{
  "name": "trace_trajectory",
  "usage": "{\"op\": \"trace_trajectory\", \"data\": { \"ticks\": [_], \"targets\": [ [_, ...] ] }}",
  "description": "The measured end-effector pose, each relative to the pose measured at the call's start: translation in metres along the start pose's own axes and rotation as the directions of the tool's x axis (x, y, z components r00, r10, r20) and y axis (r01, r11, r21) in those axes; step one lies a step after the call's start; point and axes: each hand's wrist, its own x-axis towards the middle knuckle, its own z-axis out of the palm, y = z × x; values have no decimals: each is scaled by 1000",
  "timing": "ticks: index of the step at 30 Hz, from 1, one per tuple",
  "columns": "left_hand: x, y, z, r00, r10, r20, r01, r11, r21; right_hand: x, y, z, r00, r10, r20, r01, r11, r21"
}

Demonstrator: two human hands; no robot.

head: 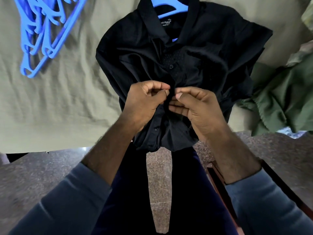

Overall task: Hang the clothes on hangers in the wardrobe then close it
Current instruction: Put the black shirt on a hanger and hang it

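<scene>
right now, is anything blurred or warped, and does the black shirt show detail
Head view: wide-angle bending at the edges; blue hangers top left smeared; black shirt dark, folds barely readable, collar label partly legible; left hand and right hand fairly sharp.

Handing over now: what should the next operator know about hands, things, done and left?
Left hand: pinches the front edge of the black shirt at mid-placket.
Right hand: pinches the facing edge, apparently working a button.
Things: the shirt lies on the bed sheet with a blue hanger already in its collar; spare hangers lie upper left; a green garment lies crumpled at right. The wardrobe is out of view.
Done: hanger in the shirt.
Left: finish buttoning, hang the shirt, then the green garment, close the wardrobe.
</scene>
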Motion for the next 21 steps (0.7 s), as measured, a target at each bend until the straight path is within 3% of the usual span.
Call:
{"op": "trace_trajectory", "data": {
  "ticks": [3,7,11,15,21],
  "targets": [
    [2,3,3,1000,9,29,-11,997,71,2,-1,-3,1000,-22,-19,20,995,-101],
    [4,9,13,998,-17,53,14,998,65,10,-1,-6,986,-129,-103,83,928,-363],
    [8,8,20,999,-28,41,26,999,47,13,-3,-8,956,-290,-50,170,681,-712],
    [11,8,23,997,-71,16,72,997,-37,10,-9,-8,913,-407,43,260,496,-829],
    [9,10,29,994,-110,2,109,984,-138,11,-10,-17,925,-381,11,268,630,-729]
  ]
}}
